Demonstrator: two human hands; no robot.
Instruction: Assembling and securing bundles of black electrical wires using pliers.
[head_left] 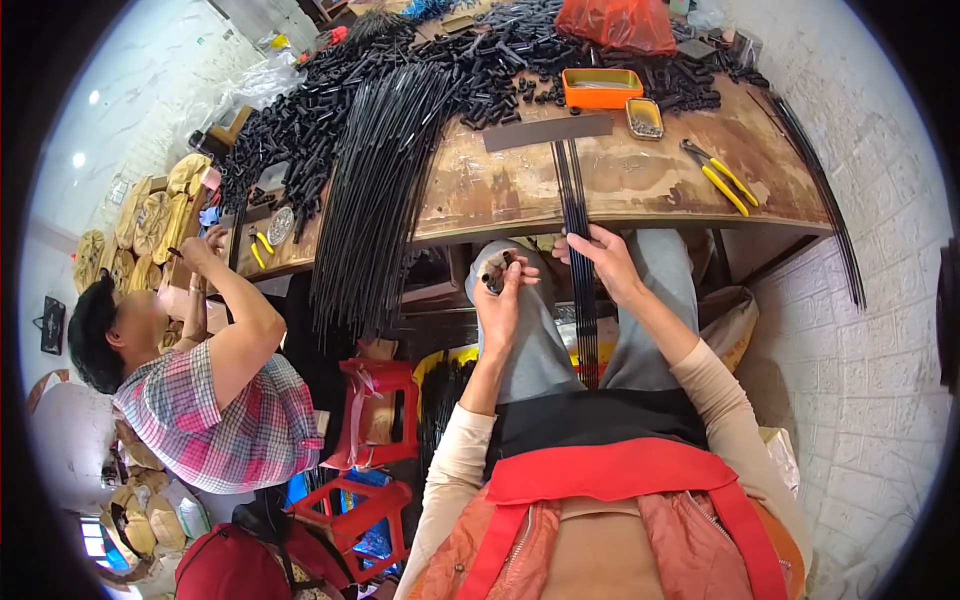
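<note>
Bench (480,195), wooden, scuffed, bearing all but the hand-held pieces. Heap of short black tubular parts (500,50), along its far side. Thick sheaf of black rods (375,190), overhanging the near edge. Narrow bundle of black rods (583,305), crossing that edge to the lap, gripped by right hand (608,260). Flat grey strip (548,131), at the bundle's far end. Left hand (508,292), curled around small dark pieces (490,280). Orange tray (600,98). Yellow-handled pliers (725,190), at right. Small dish (642,106), beside the tray.
</note>
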